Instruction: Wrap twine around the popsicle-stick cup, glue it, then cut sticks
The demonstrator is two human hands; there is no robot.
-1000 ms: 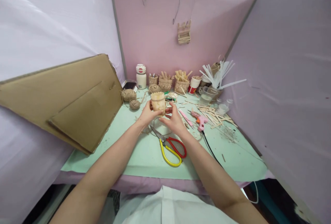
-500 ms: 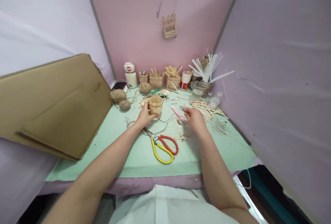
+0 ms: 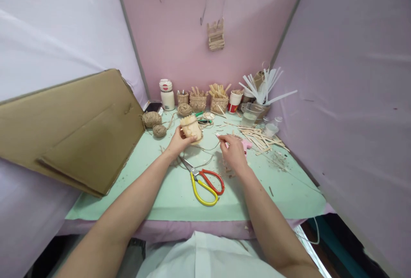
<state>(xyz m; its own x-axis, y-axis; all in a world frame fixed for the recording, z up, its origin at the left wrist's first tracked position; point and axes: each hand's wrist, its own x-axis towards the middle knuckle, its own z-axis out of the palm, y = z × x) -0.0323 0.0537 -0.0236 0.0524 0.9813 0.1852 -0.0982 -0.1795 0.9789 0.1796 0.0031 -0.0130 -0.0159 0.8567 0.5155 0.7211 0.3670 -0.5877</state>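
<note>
My left hand [image 3: 180, 142] is closed around the side of a small cup [image 3: 192, 129] made of pale wood strips with twine round it. The cup is tilted, held above the table. To its right, my right hand [image 3: 233, 152] is closed on a pink tool [image 3: 246, 144] with a pale tip; the hand covers most of it, so its exact kind is unclear. Scissors [image 3: 205, 182] with one red and one yellow handle lie below the hands, blades partly apart. Loose twine [image 3: 202, 164] curls between the hands and the scissors.
Twine balls [image 3: 152, 119] sit at the left by a large cardboard sheet [image 3: 80, 137]. Along the back stand a white bottle [image 3: 167, 98], baskets of wood pieces [image 3: 219, 103] and a paper cup [image 3: 235, 102]. Thin sticks [image 3: 260, 137] and a water cup [image 3: 251, 117] are at the right.
The cup has gone from upright to tilted in my left hand. My right hand has moved toward it and now holds the pink tool that lay on the table. The view has shifted slightly.
</note>
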